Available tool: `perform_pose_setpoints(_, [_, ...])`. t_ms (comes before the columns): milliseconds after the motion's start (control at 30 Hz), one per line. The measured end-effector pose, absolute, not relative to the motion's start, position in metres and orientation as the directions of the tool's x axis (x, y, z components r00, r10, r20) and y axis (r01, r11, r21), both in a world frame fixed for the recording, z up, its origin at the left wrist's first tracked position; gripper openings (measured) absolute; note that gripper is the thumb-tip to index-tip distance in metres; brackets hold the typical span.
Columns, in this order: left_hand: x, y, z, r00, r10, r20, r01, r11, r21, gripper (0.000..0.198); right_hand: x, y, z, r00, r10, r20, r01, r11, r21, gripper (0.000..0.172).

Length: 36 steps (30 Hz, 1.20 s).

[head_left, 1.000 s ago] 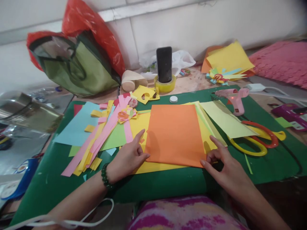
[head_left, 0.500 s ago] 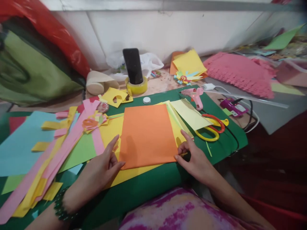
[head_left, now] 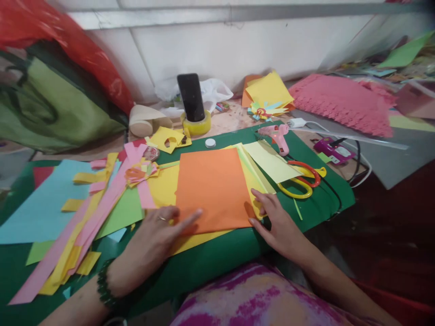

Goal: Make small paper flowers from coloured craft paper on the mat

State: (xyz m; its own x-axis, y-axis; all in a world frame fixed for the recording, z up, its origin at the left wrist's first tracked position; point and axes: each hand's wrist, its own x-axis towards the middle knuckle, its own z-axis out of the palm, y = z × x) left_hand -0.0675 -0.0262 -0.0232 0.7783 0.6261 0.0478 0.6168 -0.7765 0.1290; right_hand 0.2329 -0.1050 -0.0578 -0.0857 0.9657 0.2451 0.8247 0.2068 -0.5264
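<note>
A sheet of orange paper (head_left: 212, 190) lies in front of me on yellow sheets, over a green mat (head_left: 238, 253). My left hand (head_left: 158, 231), wearing a ring and a green bead bracelet, is at its lower left corner. One digit stretches over the paper, slightly blurred; the other fingers bend at the left edge, their tips partly hidden. At the lower right corner is my right hand (head_left: 277, 222). Its thumb points at the corner, apart from the bent fingers beside the right edge. Neither hand visibly grips the sheet.
Right of the paper are scissors (head_left: 299, 188), a pale yellow sheet (head_left: 272, 160) and a pink glue gun (head_left: 278, 136). Pink and yellow strips (head_left: 91, 217) and a paper flower (head_left: 141, 172) lie left. Behind, a phone (head_left: 191, 97) leans in a yellow tape roll (head_left: 197, 126).
My left hand has shifted right, one digit now reaching over the orange paper. My right hand stays by the right corner, fingers slightly more bent. The view has tilted a little.
</note>
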Motion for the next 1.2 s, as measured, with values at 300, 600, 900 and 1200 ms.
perform_pose_setpoints(300, [-0.05,-0.03,-0.014,0.916,0.394,-0.083,0.397,-0.918,0.026,0.046,0.223,-0.097,-0.04,-0.67,0.683,0.29,0.717,0.697,0.013,0.048])
perform_pose_setpoints(600, [-0.048,-0.035,-0.021,0.93,0.354,-0.094,0.341,-0.93,-0.136,0.045,0.209,-0.088,-0.029,-0.782,0.614,0.11,0.622,0.779,0.074,0.037])
perform_pose_setpoints(900, [-0.049,-0.04,-0.017,0.933,0.355,-0.063,0.346,-0.931,-0.121,0.041,0.21,-0.093,-0.029,-0.807,0.551,0.211,0.582,0.802,0.134,0.033])
perform_pose_setpoints(1200, [-0.08,-0.056,-0.02,0.909,0.417,-0.009,0.416,-0.909,-0.035,0.041,0.245,-0.113,-0.035,-0.775,0.596,0.21,0.629,0.76,0.162,0.035])
